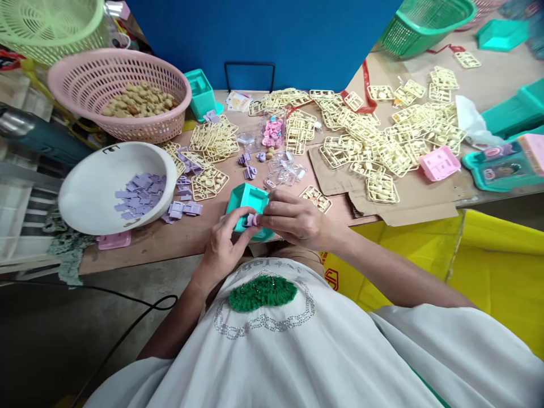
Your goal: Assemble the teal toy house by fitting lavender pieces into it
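My left hand (223, 243) and my right hand (293, 218) meet at the near edge of the wooden table (178, 238). Together they hold a teal plastic box piece (249, 201). Between the fingertips of both hands sits a small lilac plastic part (251, 220), pressed against the teal piece. Loose lilac parts (185, 208) lie just left of my hands. Cream-coloured plastic sprue frames (210, 182) lie behind them.
A white bowl (91, 190) holds lilac parts at the left. A pink basket (119, 90) holds tan pieces. Several cream sprues (382, 144) cover cardboard at the right, beside a pink piece (440, 164). Clear bags (285, 170), teal housings (505, 164), green baskets (425, 22) and a yellow sack (497, 272) surround.
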Demonstrator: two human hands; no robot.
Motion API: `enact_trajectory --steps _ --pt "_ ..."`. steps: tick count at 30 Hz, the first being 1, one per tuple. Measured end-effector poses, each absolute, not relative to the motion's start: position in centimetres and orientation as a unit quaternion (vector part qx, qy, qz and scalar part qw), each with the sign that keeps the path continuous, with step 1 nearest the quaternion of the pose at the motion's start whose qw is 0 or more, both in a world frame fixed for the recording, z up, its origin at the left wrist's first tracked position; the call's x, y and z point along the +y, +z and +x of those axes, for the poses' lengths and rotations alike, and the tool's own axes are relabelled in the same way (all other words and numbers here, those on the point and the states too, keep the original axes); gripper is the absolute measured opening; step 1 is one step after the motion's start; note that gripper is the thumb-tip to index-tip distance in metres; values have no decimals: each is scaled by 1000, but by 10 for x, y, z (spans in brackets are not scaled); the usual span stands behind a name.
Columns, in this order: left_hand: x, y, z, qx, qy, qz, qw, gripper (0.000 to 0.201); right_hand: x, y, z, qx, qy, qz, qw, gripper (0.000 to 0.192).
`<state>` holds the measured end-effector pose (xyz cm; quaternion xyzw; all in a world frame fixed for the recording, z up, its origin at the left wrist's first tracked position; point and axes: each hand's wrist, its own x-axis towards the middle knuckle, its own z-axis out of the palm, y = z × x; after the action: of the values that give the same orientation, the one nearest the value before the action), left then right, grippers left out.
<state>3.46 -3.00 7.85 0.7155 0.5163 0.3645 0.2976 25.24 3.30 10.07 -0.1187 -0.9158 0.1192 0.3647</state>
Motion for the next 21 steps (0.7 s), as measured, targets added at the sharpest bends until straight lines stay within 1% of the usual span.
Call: enact_trajectory --steps 4,10,13,21 --pt "-28 81 35 508 357 729 288 24 34 104 253 -924 134 -130 333 22" --pt "-26 87 38 542 351 701 303 24 29 83 254 -830 274 -258 412 12" --pt "-25 90 39 557 348 691 302 25 25 78 253 -788 329 -289 432 14" --pt "-23 102 45 560 338 695 299 24 24 71 250 -719 439 -298 450 28"
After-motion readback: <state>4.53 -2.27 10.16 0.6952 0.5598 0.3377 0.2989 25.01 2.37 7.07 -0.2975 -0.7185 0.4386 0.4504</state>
